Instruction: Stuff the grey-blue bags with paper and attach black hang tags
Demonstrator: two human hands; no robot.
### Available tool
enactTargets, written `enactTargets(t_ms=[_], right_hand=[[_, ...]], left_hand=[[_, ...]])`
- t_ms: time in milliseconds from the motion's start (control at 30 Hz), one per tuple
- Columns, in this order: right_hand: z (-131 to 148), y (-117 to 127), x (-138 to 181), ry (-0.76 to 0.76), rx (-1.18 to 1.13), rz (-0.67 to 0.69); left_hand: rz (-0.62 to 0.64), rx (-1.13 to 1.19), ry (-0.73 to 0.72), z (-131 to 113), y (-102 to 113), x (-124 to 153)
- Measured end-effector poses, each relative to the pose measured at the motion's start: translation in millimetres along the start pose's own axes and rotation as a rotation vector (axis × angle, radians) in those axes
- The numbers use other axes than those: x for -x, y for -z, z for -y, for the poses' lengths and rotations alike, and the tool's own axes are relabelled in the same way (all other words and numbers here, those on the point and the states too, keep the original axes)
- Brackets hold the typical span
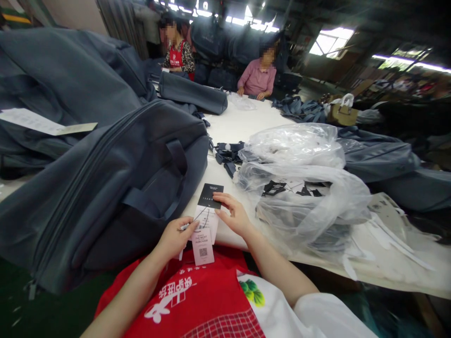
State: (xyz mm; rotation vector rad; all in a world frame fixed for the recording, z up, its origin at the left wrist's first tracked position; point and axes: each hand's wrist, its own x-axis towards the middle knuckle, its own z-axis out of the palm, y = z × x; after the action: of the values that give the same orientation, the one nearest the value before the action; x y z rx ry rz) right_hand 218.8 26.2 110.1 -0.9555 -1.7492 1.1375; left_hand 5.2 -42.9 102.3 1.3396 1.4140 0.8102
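Note:
My left hand (179, 236) is closed in a pinch on the dark string of a bunch of hang tags. White printed tags (203, 249), one with a QR code, hang from it over the table's front edge. A black tag (210, 195) with pale lettering lies at the top of the bunch. My right hand (233, 213) rests its fingertips on that black tag, with thumb and fingers apart. Just left of both hands stands a large dark blue bag (148, 173) with a long zipper and short strap handles.
More dark blue bags (70, 75) are piled at the left, with papers on them. Clear plastic bags (306, 206), one holding black tags, sit at right on the white table (243, 124). Dark straps (227, 152) lie mid-table. Two people (259, 77) are at the far side.

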Motion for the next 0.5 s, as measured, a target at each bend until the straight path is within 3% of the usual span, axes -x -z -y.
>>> enactTargets(t_ms=[200, 300, 400, 500], right_hand=[[1.5, -8.5, 7.4, -0.069, 0.190, 0.104], [0.4, -15.4, 9.0, -0.118, 0.194, 0.093], [1.4, -19.0, 9.4, -0.104, 0.221, 0.049], [3.8, -19.7, 10.1, -0.022, 0.402, -0.024]], left_hand=[[-0.096, -0.001, -0.004, 4.1, 0.0, -1.4], [-0.079, -0.068, -0.031, 2.8, -0.7, -1.3], [-0.101, -0.297, -0.090, -1.6, -1.3, 0.8], [-0.202, -0.644, -0.124, -8.9, -1.3, 5.4]])
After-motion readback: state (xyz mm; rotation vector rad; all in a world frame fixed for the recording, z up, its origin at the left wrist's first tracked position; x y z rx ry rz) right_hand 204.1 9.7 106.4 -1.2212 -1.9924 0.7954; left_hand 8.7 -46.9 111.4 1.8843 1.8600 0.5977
